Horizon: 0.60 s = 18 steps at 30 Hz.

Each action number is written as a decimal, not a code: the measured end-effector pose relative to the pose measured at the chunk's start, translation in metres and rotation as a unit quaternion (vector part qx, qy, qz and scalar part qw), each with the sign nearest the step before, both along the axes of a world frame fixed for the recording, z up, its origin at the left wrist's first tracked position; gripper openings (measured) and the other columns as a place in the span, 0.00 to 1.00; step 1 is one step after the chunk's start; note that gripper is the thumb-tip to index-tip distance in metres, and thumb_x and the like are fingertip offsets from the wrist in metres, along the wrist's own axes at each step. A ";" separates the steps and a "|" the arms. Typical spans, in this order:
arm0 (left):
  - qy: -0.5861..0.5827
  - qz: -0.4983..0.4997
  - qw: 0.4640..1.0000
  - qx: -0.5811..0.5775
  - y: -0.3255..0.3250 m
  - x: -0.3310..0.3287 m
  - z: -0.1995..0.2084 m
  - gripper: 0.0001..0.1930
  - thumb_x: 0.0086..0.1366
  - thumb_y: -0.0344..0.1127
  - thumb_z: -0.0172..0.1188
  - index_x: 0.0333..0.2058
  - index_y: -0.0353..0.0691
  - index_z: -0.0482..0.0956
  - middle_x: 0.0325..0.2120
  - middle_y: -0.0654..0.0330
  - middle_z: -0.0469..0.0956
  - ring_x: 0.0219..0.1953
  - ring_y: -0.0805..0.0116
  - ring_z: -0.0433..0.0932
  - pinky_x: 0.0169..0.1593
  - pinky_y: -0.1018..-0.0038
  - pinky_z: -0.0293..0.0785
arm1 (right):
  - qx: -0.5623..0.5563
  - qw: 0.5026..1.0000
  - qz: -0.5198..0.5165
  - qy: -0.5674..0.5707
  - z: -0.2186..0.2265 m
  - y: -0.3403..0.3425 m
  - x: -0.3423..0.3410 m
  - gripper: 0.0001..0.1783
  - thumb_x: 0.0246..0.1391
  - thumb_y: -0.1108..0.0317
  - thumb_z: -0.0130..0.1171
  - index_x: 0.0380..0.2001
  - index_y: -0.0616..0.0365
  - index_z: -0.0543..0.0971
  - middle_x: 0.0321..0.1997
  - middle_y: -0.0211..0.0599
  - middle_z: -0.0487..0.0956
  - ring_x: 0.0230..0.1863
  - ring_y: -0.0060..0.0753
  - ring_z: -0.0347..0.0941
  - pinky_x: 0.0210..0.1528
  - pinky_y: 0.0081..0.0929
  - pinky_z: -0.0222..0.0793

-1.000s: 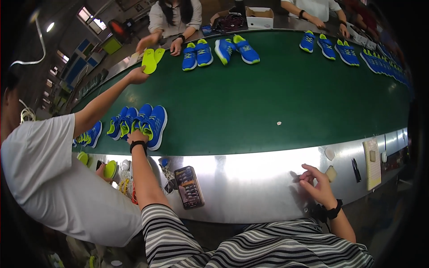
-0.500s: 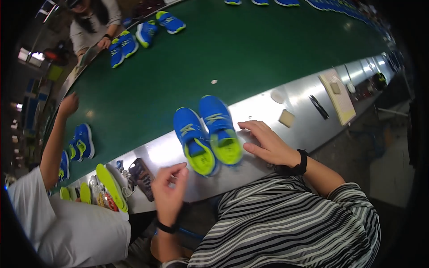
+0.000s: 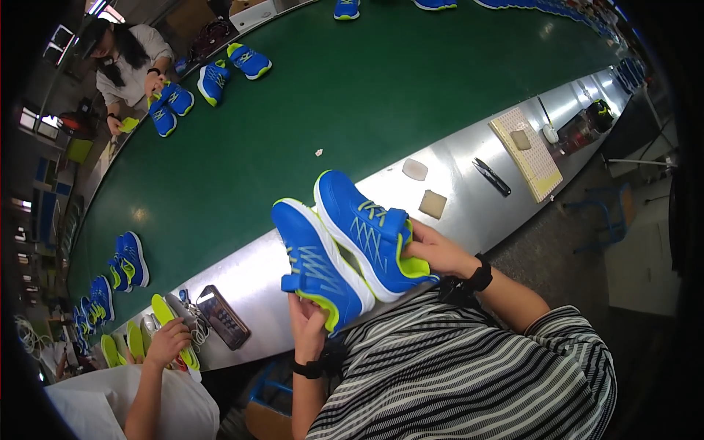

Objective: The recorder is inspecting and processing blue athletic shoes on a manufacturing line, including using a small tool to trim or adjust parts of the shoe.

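Two blue sneakers with lime-green linings and white soles are tipped on their sides, soles facing each other, over the metal edge of the bench. My left hand [image 3: 306, 323] grips the left sneaker [image 3: 308, 249] at its opening, fingers partly hidden by the collar. In the opening of the right sneaker [image 3: 359, 220] are the fingers of my right hand [image 3: 436, 251], closed on its collar. Pale crossed lines mark the sneakers' sides, and a blue strap crosses each one near the opening.
Beyond lies a green work surface [image 3: 242, 161] with more blue sneakers [image 3: 249, 61]. On the metal ledge are a phone [image 3: 224, 317], two small pads [image 3: 433, 204], black thread snips [image 3: 491, 177] and a yellowish board [image 3: 524, 158]. A co-worker's hand [image 3: 169, 341] touches lime insoles at left; another person sits across.
Both my hands have closed on the sneakers, which were upright on the ledge and are now turned onto their sides. The left co-worker's arm has come back from the green surface to the insoles.
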State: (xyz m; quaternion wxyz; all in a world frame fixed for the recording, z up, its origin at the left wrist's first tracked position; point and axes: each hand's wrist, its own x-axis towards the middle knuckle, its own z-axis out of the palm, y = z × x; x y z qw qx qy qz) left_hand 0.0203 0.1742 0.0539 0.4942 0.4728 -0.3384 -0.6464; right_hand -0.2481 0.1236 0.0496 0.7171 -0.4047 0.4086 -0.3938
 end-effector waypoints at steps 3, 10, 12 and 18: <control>0.041 0.048 0.998 0.002 0.011 -0.006 -0.001 0.32 0.53 0.24 0.52 0.59 0.36 0.56 0.49 0.54 0.69 0.49 0.63 0.71 0.54 0.68 0.68 | 0.115 0.990 0.027 -0.078 0.016 0.003 0.010 0.37 0.47 0.79 0.47 0.64 0.58 0.54 0.54 0.36 0.70 0.53 0.26 0.68 0.55 0.23 0.65; 0.083 0.073 0.994 -0.006 0.007 0.001 0.007 0.24 0.56 0.27 0.53 0.54 0.37 0.62 0.52 0.53 0.66 0.50 0.61 0.70 0.55 0.66 0.67 | -0.027 0.992 -0.014 -0.123 0.037 0.001 0.021 0.43 0.45 0.78 0.49 0.67 0.55 0.48 0.61 0.38 0.62 0.61 0.29 0.60 0.62 0.28 0.58; -0.190 0.153 0.923 -0.299 -0.005 -0.015 0.023 0.26 0.49 0.24 0.59 0.49 0.41 0.65 0.54 0.49 0.60 0.54 0.57 0.66 0.57 0.63 0.62 | -0.119 0.987 -0.041 -0.100 0.035 0.001 0.022 0.42 0.43 0.75 0.55 0.65 0.53 0.56 0.61 0.43 0.62 0.61 0.36 0.59 0.63 0.32 0.56; -0.491 0.175 0.774 -0.360 -0.002 -0.015 0.048 0.31 0.41 0.22 0.61 0.47 0.50 0.66 0.51 0.46 0.58 0.54 0.46 0.62 0.58 0.57 0.58 | -0.515 0.760 -0.151 0.366 0.053 0.002 0.009 0.34 0.31 0.66 0.63 0.51 0.48 0.77 0.55 0.48 0.64 0.54 0.49 0.63 0.59 0.38 0.58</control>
